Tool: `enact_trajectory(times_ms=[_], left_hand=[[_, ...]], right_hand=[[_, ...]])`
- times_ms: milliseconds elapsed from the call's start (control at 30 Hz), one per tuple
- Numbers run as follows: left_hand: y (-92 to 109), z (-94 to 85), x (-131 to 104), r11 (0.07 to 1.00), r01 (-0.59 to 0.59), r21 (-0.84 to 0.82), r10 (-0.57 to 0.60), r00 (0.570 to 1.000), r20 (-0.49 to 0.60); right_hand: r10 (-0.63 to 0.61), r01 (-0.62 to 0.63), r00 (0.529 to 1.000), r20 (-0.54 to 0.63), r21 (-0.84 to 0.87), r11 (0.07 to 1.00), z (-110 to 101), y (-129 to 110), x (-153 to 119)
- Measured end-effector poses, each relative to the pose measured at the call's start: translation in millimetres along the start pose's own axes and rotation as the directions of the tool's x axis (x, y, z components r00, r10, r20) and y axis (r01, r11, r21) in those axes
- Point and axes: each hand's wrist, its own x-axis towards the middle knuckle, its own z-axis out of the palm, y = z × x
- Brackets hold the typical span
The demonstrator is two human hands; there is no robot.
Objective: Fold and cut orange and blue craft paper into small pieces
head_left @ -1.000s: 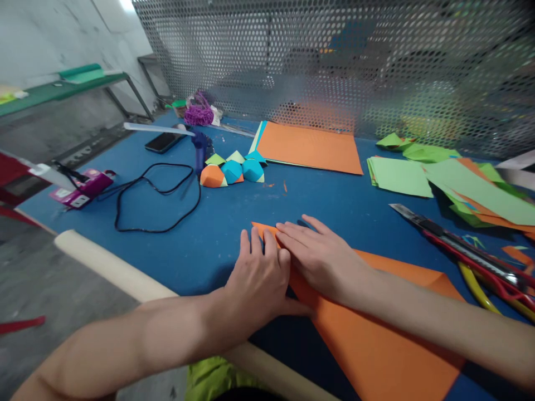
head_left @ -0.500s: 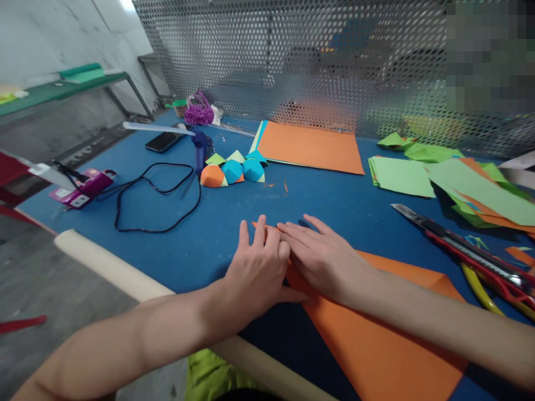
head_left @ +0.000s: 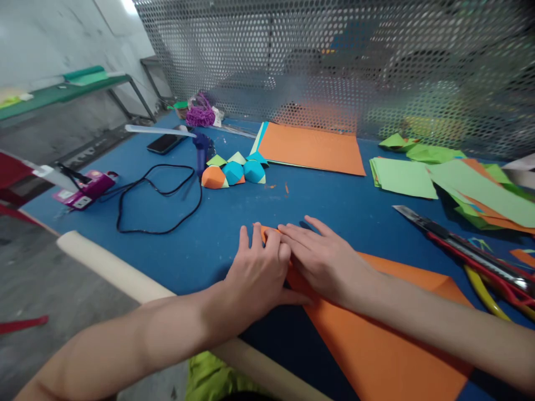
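Observation:
A sheet of orange paper (head_left: 388, 328) lies on the blue table under my hands, its far corner showing at my fingertips. My left hand (head_left: 261, 273) presses down near that corner, its fingers apart, some bent onto the paper and the thumb stretched out to the right. Flat on the sheet lies my right hand (head_left: 324, 256), fingers extended and meeting the left fingers. A crease or folded flap shows near the sheet's right corner. What lies beneath my palms is hidden.
Small folded paper pieces (head_left: 234, 171) stand beside a blue glue gun (head_left: 201, 147) and its black cord (head_left: 146, 229). Behind is an orange paper stack (head_left: 313, 147). Green sheets (head_left: 403, 178) and a box cutter (head_left: 455, 242) are at right. A cardboard tube (head_left: 112, 267) runs along the front edge.
The view has shifted very slightly. Both hands stay at the paper's far corner; the left fingers have edged down a little, and slightly more of the orange corner shows.

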Motion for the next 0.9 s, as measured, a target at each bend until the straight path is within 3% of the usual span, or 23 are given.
enact_trajectory(times_ms=[300,900], left_hand=[[0.2,3.0,-1.6,1.0,0.005,0.005,-0.005,0.999,-0.036],[2.2,-2.0,-1.9,1.0,0.017,0.014,-0.017,1.0,0.019]], right_hand=[[-0.015,0.015,1.0,-0.012,-0.011,1.0,0.1,0.0,-0.8],[0.014,-0.014,1.0,0.002,-0.035,0.999,0.3,-3.7,-0.7]])
